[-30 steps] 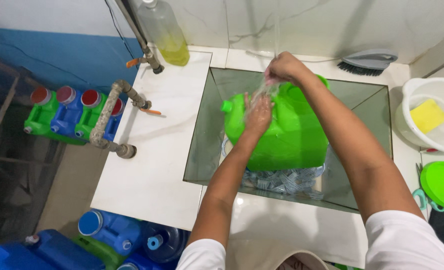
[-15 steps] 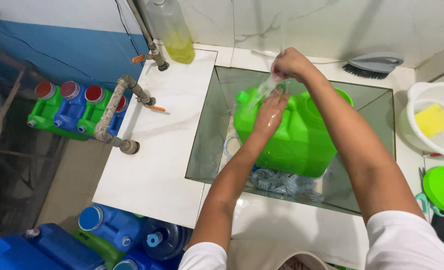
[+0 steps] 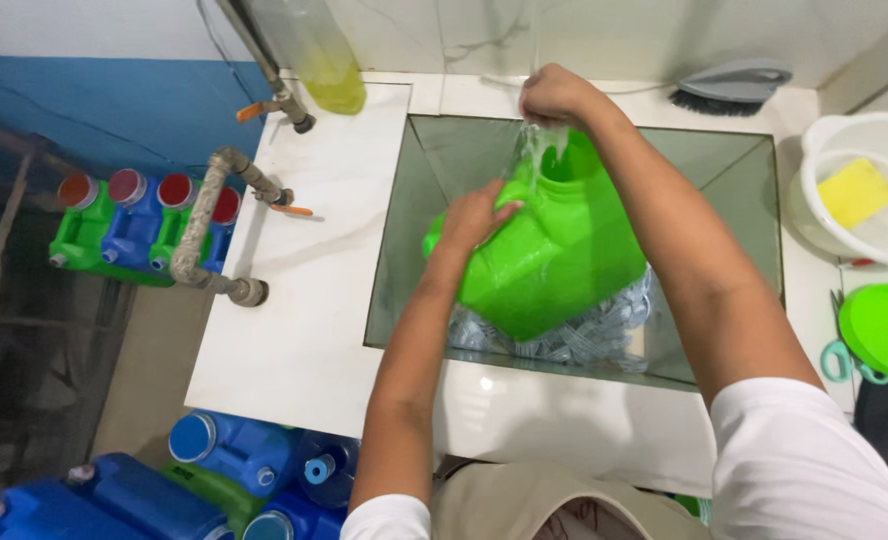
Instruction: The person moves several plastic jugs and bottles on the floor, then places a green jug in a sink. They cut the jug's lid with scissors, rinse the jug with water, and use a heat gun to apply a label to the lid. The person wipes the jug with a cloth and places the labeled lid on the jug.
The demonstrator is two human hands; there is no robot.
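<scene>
**Green jug held tilted over the sink**

Over the sunken square basin with grey sloping walls [image 3: 734,190], a large bright green plastic jerrycan [image 3: 554,260] hangs tilted, its open neck turned up toward the far wall. The left hand [image 3: 476,218] grips the jerrycan's left shoulder, fingers wrapped over the edge. The right hand [image 3: 556,95] is raised just above the neck, fingers closed, with a thin stream of water or clear film running down from it to the opening; what it pinches cannot be made out. Under the jerrycan, at the bottom of the basin, lies a heap of small pale grey pieces [image 3: 594,335].

Around the basin runs a white marble-look counter [image 3: 304,300]. On its far left corner stands a clear bottle of yellow liquid [image 3: 319,60], beside a grey pipe with an orange-handled tap [image 3: 269,100]. A grey hand brush [image 3: 729,85] lies at the far edge, and a white round tub holding a yellow sponge [image 3: 859,190] sits to the right, near a green round lid [image 3: 884,330]. Blue and green canisters with red caps [image 3: 139,225] stand on the floor at left.
</scene>
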